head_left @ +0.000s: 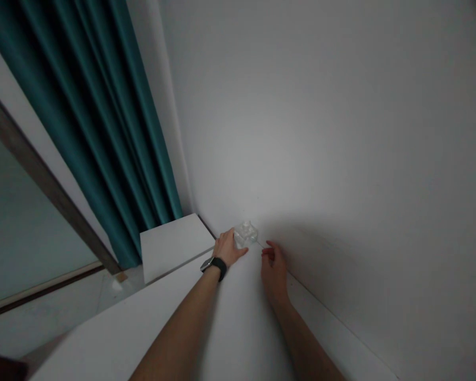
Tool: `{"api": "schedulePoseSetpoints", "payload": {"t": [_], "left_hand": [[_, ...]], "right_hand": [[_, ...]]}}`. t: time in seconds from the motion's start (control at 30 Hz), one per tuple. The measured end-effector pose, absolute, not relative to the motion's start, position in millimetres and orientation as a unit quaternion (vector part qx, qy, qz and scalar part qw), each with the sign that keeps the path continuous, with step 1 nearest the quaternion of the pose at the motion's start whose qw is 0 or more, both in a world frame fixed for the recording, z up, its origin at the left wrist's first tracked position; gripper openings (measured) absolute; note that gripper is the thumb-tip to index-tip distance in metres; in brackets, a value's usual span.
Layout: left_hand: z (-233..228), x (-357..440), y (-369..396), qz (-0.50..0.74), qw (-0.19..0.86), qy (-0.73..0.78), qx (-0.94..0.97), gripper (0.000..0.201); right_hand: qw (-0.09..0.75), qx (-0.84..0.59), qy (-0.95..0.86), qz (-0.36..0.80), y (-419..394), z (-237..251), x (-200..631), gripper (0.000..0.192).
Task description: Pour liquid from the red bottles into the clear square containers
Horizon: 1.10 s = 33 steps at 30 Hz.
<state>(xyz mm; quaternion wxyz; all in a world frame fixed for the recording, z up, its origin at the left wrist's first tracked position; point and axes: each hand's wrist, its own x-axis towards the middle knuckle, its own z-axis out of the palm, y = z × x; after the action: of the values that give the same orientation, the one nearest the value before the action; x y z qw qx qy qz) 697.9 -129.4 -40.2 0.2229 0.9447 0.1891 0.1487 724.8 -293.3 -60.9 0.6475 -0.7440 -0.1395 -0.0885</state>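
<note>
A small clear, crinkled plastic bundle (pixel 246 234) stands on the white surface close to the wall; its exact kind I cannot make out. My left hand (pixel 227 250), with a dark watch (pixel 215 266) on the wrist, grips it from the left side, thumb stretched along its lower edge. From its right side a thin pale strand (pixel 261 244) runs toward my right hand (pixel 275 267). The fingers of that hand are curled and pinched together at the strand's end, just off the wall.
The white surface (pixel 150 328) meets the pale wall (pixel 321 132) along its right edge. Beyond its far left edge lies a lower white panel or cabinet top (pixel 176 243). Teal curtains (pixel 119 132) hang beside a framed glass door (pixel 24 211), and pale floor (pixel 115 291) shows below.
</note>
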Motion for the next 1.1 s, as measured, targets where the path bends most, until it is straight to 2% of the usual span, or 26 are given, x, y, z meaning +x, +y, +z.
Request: {"api": "schedulePoseSetpoints", "payload": {"t": [0.23, 0.37, 0.53, 0.83, 1.0, 1.1], "left_hand": [[-42.2, 699.2, -125.5, 0.146, 0.228, 0.194, 0.943, 0.061], [-46.0, 700.3, -124.2, 0.148, 0.232, 0.195, 0.941, 0.069], [-47.2, 700.3, -123.8, 0.144, 0.229, 0.195, 0.943, 0.070], [-40.6, 692.6, -133.3, 0.169, 0.174, 0.194, 0.951, 0.093], [-39.6, 684.3, -140.7, 0.177, 0.131, 0.193, 0.956, 0.088], [-37.6, 675.5, -148.2, 0.172, 0.101, 0.180, 0.963, 0.077]], "right_hand": [[0.644, -0.747, -0.140, -0.089, -293.2, -60.8, 725.3, 0.040], [0.642, -0.749, -0.143, -0.088, -293.2, -61.3, 725.8, 0.041], [0.639, -0.749, -0.152, -0.091, -293.5, -60.0, 724.8, 0.039], [0.634, -0.749, -0.165, -0.095, -292.1, -60.4, 725.5, 0.039], [0.635, -0.747, -0.173, -0.094, -291.0, -63.0, 728.4, 0.039], [0.636, -0.746, -0.177, -0.092, -290.2, -65.2, 731.4, 0.039]]}}
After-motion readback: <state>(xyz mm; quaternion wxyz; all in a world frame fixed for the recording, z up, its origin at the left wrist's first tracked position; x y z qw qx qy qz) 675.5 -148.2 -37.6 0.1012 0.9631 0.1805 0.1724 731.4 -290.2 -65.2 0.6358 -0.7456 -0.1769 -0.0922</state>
